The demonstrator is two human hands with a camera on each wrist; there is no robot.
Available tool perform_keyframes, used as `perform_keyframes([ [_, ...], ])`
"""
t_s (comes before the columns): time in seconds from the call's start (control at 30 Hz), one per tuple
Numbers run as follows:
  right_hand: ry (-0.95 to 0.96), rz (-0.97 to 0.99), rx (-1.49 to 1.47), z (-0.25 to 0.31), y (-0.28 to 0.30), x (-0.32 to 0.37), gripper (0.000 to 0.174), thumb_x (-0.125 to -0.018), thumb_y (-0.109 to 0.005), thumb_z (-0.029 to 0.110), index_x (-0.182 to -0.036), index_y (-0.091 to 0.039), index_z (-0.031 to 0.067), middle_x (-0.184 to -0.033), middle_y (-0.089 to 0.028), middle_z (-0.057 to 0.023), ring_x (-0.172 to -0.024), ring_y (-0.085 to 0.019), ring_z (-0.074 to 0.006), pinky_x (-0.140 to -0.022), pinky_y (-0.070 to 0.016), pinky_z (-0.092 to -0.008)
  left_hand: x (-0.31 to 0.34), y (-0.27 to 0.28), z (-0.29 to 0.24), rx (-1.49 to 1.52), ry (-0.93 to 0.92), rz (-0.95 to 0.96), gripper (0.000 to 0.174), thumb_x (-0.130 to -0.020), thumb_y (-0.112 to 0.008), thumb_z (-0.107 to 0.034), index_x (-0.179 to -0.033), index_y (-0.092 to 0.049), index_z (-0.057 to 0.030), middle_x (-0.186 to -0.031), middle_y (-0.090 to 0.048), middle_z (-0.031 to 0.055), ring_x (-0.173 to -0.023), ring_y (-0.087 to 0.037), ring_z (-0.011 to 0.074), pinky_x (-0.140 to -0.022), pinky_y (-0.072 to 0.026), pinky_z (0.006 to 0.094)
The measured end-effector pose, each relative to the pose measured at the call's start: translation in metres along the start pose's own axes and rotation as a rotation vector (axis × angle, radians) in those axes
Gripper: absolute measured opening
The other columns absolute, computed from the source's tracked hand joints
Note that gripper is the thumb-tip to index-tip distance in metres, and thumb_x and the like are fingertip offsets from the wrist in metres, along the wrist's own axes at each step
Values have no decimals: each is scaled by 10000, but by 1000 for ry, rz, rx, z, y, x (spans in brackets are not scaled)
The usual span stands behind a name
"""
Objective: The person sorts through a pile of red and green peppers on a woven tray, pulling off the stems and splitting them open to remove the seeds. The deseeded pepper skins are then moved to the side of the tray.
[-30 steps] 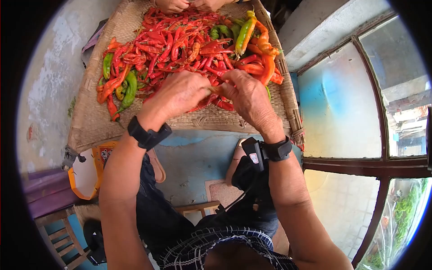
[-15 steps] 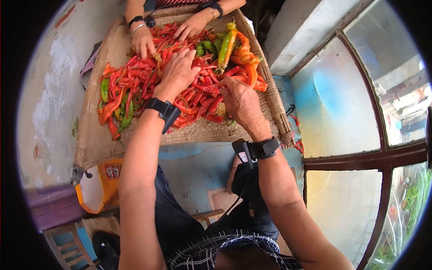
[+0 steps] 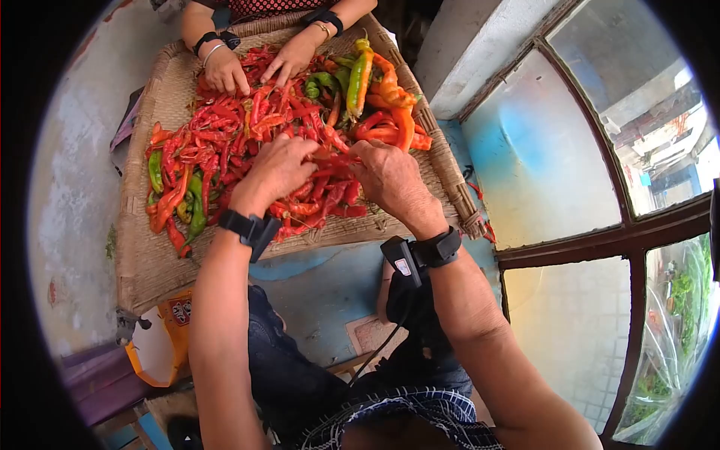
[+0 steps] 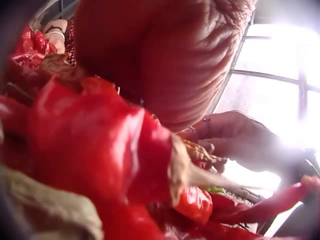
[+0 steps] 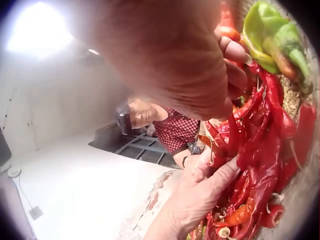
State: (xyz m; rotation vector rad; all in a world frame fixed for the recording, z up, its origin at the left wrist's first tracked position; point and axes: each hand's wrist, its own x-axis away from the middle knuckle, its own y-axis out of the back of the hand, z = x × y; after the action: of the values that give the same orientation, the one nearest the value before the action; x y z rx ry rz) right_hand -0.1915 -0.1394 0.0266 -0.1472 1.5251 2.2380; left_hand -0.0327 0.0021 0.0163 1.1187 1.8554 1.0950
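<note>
A tall brown-framed window of cloudy panes (image 3: pixel 555 150) stands to my right. In front of me slopes a wide, straw-coloured woven tray (image 3: pixel 139 266) with a thick bound rim. Across its middle lies the heap of wrinkled, glossy red peppers (image 3: pixel 214 142). At the far end sits someone in a dark red patterned top (image 5: pixel 175 127).

My hands are both in the near part of the heap. My right hand (image 3: pixel 390 180) has its fingers curled in among the red peppers; my left hand (image 3: pixel 277 169) lies on them just to the left, thumb spread. I can't tell whether either one grips a pepper. The other person's hands (image 3: pixel 291 58) touch the far side of the heap.

Twisted orange peppers (image 3: pixel 390 90) lie along the tray's right side, beside a long green-and-yellow pepper (image 3: pixel 360 79). A curved green pepper (image 3: pixel 197 208) lies near the left corner.
</note>
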Motion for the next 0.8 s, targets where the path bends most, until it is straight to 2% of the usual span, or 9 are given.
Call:
perform_keyframes([
  [0.1, 16, 4, 29, 3, -4, -3, 154, -837, -612, 133, -965, -607, 47, -879, -637, -164, -835, -627, -370, -692, -508, -439, 21, 0, -7, -76, -55, 12, 309, -803, -630, -113, -1103, -611, -40, -1023, -608, 98, -980, -526, 301, -869, -433, 420],
  [0.3, -40, -91, -40, 11, -21, -18, 159, -832, -589, 129, -963, -618, 44, -894, -634, -172, -846, -631, -365, -718, -508, -453, 46, -3, 1, -123, -92, -113, 288, -774, -618, -13, -1060, -616, -42, -996, -591, 85, -977, -516, 284, -853, -430, 413],
  [0.4, -93, -5, 117, -2, -44, -25, 169, -837, -586, 149, -969, -626, 51, -938, -630, -171, -861, -627, -366, -733, -507, -463, 47, -3, 7, -97, -75, -123, 292, -769, -613, 4, -1058, -613, -37, -1007, -594, 83, -972, -519, 291, -851, -431, 421],
  [0.5, 38, 132, 219, -15, -60, -32, 169, -823, -599, 151, -955, -601, 46, -946, -626, -182, -817, -641, -375, -671, -535, -460, 47, 1, 9, -68, -82, -102, 304, -777, -627, -35, -1080, -607, -33, -1059, -602, 87, -986, -522, 301, -864, -434, 420],
  [0.6, -101, 45, 187, 7, -37, -35, 144, -849, -597, 165, -923, -609, 42, -909, -624, -188, -836, -626, -369, -706, -501, -464, 50, 13, -1, -37, -9, 9, 374, -818, -649, -175, -1152, -590, -18, -1147, -595, 123, -1056, -518, 326, -924, -425, 418],
  [0.67, -108, -251, -17, 16, -22, -35, 116, -831, -604, 151, -849, -576, 40, -825, -627, -178, -776, -634, -376, -634, -516, -457, 53, 19, -7, 46, 1, -31, 514, -842, -649, -337, -1217, -562, 4, -1209, -574, 162, -1137, -501, 332, -987, -395, 409],
  [0.7, -110, -251, -17, 20, -16, -33, 116, -831, -604, 151, -849, -576, 40, -825, -627, -178, -776, -634, -376, -634, -516, -457, 51, 23, -12, 46, -1, -30, 514, -842, -649, -337, -1217, -562, 4, -1209, -574, 162, -1137, -501, 332, -987, -395, 409],
  [0.77, -39, -254, -98, 26, -9, -27, 133, -835, -612, 156, -827, -551, 38, -770, -615, -178, -747, -627, -377, -617, -503, -460, 43, 27, -20, 176, 1, -248, 581, -835, -664, -398, -1228, -549, 14, -1207, -567, 205, -1179, -468, 349, -1002, -377, 431],
  [0.8, 81, -246, -119, 26, -10, -23, 126, -832, -613, 148, -831, -550, 39, -774, -610, -176, -742, -626, -374, -611, -501, -457, 38, 24, -22, 180, -71, -444, 468, -854, -663, -349, -1143, -596, 13, -1078, -622, 196, -1033, -566, 289, -895, -448, 378],
])
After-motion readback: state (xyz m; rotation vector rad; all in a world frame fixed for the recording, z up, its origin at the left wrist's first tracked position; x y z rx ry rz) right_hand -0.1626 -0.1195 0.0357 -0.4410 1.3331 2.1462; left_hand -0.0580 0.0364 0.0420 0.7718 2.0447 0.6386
